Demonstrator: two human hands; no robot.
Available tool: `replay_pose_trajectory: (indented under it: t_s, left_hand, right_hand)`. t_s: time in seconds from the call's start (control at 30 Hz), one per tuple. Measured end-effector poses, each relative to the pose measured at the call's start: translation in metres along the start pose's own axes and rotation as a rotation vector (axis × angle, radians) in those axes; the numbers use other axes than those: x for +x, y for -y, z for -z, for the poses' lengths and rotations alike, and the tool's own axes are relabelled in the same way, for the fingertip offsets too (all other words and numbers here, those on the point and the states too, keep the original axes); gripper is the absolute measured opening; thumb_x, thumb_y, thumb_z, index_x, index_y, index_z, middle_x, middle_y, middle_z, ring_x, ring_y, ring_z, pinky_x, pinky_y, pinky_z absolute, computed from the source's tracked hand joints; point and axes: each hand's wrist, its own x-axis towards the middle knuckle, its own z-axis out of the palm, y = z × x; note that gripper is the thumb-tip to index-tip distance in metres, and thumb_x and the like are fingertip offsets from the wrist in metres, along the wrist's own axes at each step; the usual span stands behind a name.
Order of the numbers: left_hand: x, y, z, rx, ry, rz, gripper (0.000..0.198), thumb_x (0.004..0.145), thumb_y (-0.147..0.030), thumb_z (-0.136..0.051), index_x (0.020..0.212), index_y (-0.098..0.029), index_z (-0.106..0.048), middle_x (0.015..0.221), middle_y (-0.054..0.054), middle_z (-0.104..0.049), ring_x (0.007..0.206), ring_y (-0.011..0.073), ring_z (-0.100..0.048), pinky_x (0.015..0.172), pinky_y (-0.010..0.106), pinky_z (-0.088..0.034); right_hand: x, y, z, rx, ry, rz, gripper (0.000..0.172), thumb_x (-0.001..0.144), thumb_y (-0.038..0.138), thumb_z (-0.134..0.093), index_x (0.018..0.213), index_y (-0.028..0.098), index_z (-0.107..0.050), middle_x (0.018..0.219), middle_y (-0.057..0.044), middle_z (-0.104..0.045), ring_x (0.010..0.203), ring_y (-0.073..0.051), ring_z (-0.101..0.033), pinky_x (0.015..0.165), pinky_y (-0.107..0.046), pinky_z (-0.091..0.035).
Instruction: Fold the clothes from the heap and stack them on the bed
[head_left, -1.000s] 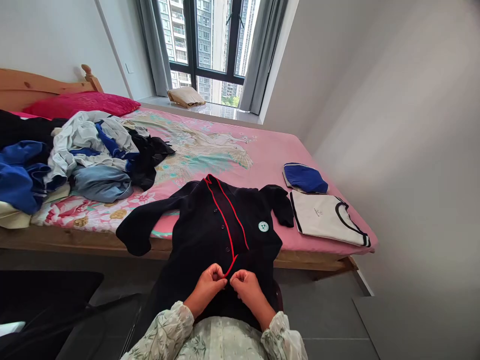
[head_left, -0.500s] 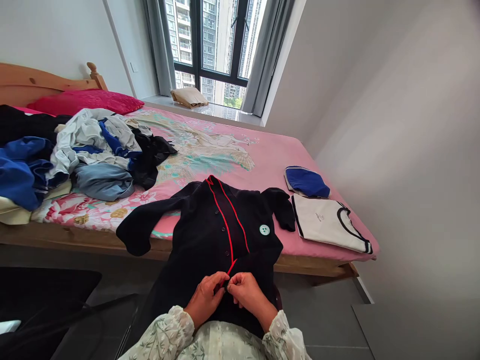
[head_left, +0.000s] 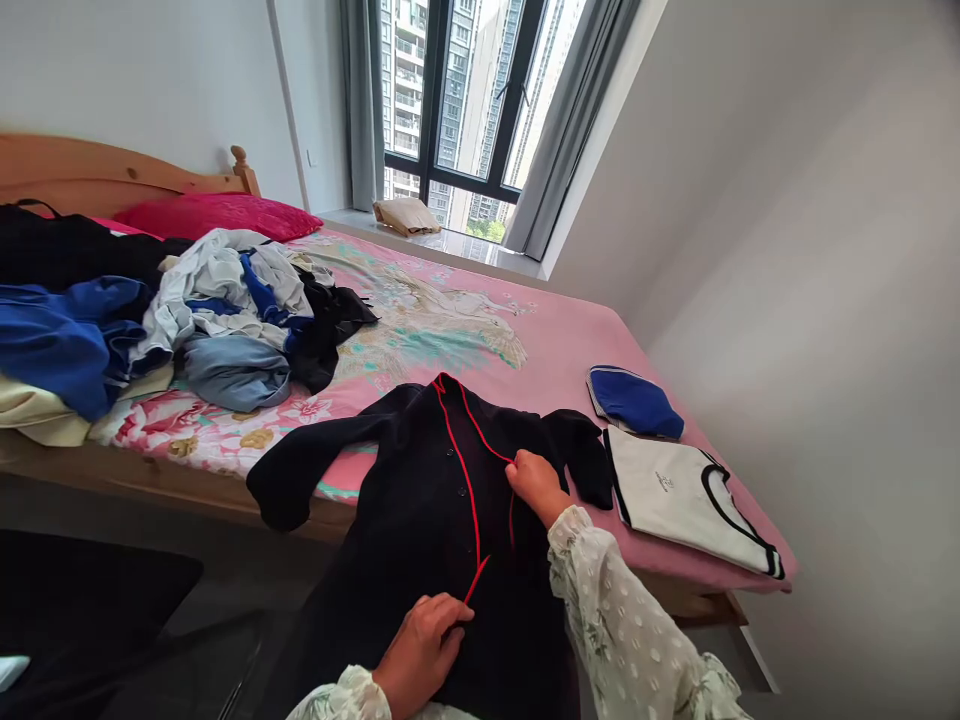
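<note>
I am keeping my two hands well apart on the black cardigan (head_left: 420, 520), which is lying in front of me, its far part spreading over the bed (head_left: 555, 340) and its near part hanging past the near edge toward my body. My left hand (head_left: 424, 645) is pinching the red trim (head_left: 476, 582) low on the front, at the near end. My right hand (head_left: 538, 485) is reaching farther and to the right, its curled fingers gripping the red edge of the right front panel. The collar is lying beyond both hands, and the sleeves are spreading left and right. A folded white shirt (head_left: 667, 490) is resting just right of the right sleeve, with a folded blue garment (head_left: 637, 400) sitting behind it. A clothes pile (head_left: 240, 290) is lying far left.
</note>
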Motion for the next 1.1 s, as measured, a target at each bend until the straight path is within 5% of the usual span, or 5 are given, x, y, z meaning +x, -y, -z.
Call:
replay_pose_trajectory:
  t_s: [0.23,0.47,0.6,0.8,1.1]
  left_hand:
    - [-0.002,0.002,-0.009,-0.036,0.033,0.025,0.028,0.077,-0.006,-0.048,0.093,-0.024,-0.062,0.091,-0.001,-0.069,0.085,0.0153,-0.064,0.085,0.034,-0.044]
    - [-0.004,0.001,-0.014,-0.044,0.05,0.033,0.029,0.075,-0.005,-0.048,0.094,-0.023,-0.062,0.091,0.0,-0.069,0.085,0.0155,-0.063,0.082,0.032,-0.045]
    - [-0.005,0.005,-0.019,-0.065,0.05,0.058,0.028,0.077,-0.008,-0.048,0.097,-0.024,-0.061,0.093,0.0,-0.068,0.087,0.0162,-0.063,0.081,0.032,-0.046]
    - [-0.006,0.005,-0.018,-0.041,0.066,0.064,0.029,0.079,-0.009,-0.046,0.099,-0.024,-0.06,0.096,0.001,-0.067,0.088,0.0172,-0.062,0.083,0.034,-0.046]
    - [-0.005,-0.005,-0.008,-0.024,0.089,0.005,0.028,0.081,-0.01,-0.043,0.098,-0.023,-0.061,0.096,0.003,-0.066,0.09,0.018,-0.061,0.083,0.033,-0.045]
  right_hand:
    - [0.065,0.034,0.015,0.406,-0.065,0.047,0.021,0.09,0.035,-0.03,0.095,0.02,-0.044,0.075,-0.005,-0.067,0.06,-0.015,-0.066,0.054,-0.025,-0.05]
    - [0.052,0.034,-0.013,0.624,-0.106,0.271,0.022,0.086,0.032,-0.037,0.101,0.02,-0.048,0.112,-0.006,-0.064,0.108,-0.014,-0.057,0.093,-0.029,-0.044]
    - [0.046,0.042,-0.008,0.584,-0.082,0.262,0.03,0.085,0.04,-0.042,0.103,0.017,-0.047,0.102,-0.006,-0.064,0.09,-0.013,-0.061,0.077,-0.026,-0.048]
    - [-0.022,0.04,-0.025,0.371,0.061,0.228,0.027,0.074,0.045,-0.06,0.072,0.019,-0.051,0.058,0.005,-0.051,0.052,-0.01,-0.048,0.054,-0.022,-0.038]
    - [-0.15,-0.017,-0.076,-0.116,0.093,-0.025,0.028,0.075,0.038,-0.061,0.094,0.021,-0.049,0.077,-0.003,-0.064,0.071,-0.022,-0.064,0.06,-0.027,-0.036]
